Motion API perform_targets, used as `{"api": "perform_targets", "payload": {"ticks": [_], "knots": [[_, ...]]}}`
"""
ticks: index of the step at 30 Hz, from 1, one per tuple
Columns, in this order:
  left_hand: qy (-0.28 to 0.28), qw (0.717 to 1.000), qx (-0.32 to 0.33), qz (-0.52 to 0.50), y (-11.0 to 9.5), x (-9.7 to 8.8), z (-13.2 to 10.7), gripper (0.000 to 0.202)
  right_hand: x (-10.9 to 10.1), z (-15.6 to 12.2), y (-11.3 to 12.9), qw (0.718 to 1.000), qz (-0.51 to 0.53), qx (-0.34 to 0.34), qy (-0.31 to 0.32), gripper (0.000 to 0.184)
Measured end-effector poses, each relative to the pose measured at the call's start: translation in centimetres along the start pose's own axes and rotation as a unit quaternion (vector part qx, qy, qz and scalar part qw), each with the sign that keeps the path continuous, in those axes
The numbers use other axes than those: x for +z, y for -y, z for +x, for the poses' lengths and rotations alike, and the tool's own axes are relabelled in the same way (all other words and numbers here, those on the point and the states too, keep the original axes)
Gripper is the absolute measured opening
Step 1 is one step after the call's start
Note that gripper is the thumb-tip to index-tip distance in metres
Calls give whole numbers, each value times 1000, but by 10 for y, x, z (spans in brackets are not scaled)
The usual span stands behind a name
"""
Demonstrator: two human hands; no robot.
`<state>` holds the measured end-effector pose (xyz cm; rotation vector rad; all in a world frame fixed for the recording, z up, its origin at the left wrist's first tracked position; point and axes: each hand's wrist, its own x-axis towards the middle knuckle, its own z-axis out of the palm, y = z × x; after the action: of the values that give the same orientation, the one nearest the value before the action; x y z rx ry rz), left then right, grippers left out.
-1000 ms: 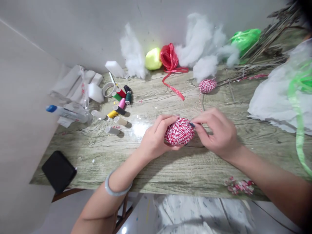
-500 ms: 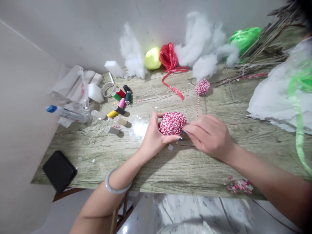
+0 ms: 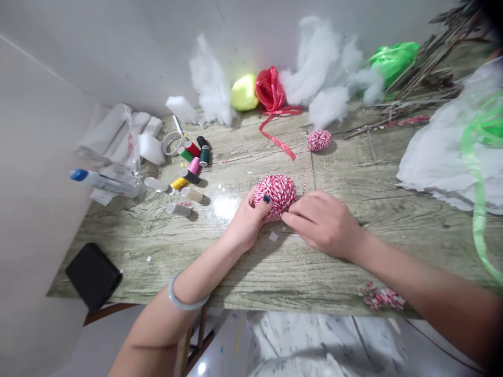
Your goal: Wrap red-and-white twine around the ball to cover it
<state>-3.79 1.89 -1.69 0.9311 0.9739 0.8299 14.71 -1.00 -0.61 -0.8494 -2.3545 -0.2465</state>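
Observation:
My left hand is wrapped round a large ball of red-and-white twine, its thumb lying across the near left side. At the ball's lower right, my right hand is closed in a pinch on the twine. From behind that hand a strand of twine runs up to a smaller twine ball farther back on the table. The pinched fingertips are partly hidden against the big ball.
Thread spools, a tape roll and a blue-capped bottle are on the left. Red ribbon and white stuffing line the wall. A black box sits near the left corner; dry twigs lie right.
The big ball has turned in my left hand, and that thumb now lies over it. My right hand has moved left and slightly down. The small ball has shifted left.

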Motion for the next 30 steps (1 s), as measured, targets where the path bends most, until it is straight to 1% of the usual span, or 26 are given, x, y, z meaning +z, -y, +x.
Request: {"api": "perform_targets", "payload": {"ticks": [2, 4, 8, 11, 14, 16, 18, 19, 20, 21, 22, 24, 26, 28, 30], "knots": [[6, 999, 13, -40, -1, 3, -1, 71, 0, 1, 1, 1000, -4, -9, -10, 24], [-2, 997, 27, -65, -2, 5, -1, 65, 0, 1, 2, 1000, -5, -15, -22, 23], [-21, 994, -7, -104, -6, 6, 0, 56, 3, 0, 2, 999, 22, -3, -23, 23], [-12, 991, -28, -130, -10, 5, -1, 54, 8, -3, 0, 995, 86, 41, -24, 20], [10, 991, -20, -132, -13, -1, -2, 54, 14, -8, -5, 976, 178, 122, -13, 16], [41, 995, 13, -95, -16, -6, -3, 56, 17, -11, -11, 957, 235, 168, 2, 14], [94, 994, 62, -12, -20, -11, -4, 55, 18, -13, -17, 946, 261, 190, 25, 14], [124, 987, 92, 48, -22, -13, -4, 52, 17, -13, -20, 945, 260, 195, 38, 13], [158, 975, 107, 114, -25, -15, -5, 51, 16, -13, -23, 945, 253, 200, 51, 13], [179, 962, 123, 169, -27, -16, -6, 52, 15, -13, -24, 945, 245, 208, 61, 13], [188, 950, 134, 210, -29, -16, -6, 54, 13, -12, -26, 944, 237, 220, 69, 12], [186, 934, 143, 271, -31, -15, -7, 58, 11, -10, -27, 937, 228, 250, 81, 11], [167, 921, 146, 322, -31, -15, -8, 59, 9, -9, -26, 931, 225, 276, 84, 10], [151, 908, 148, 362, -30, -14, -9, 60, 8, -7, -25, 928, 223, 290, 76, 10], [148, 900, 146, 383, -30, -14, -10, 60, 8, -6, -23, 926, 218, 302, 63, 10]]}}
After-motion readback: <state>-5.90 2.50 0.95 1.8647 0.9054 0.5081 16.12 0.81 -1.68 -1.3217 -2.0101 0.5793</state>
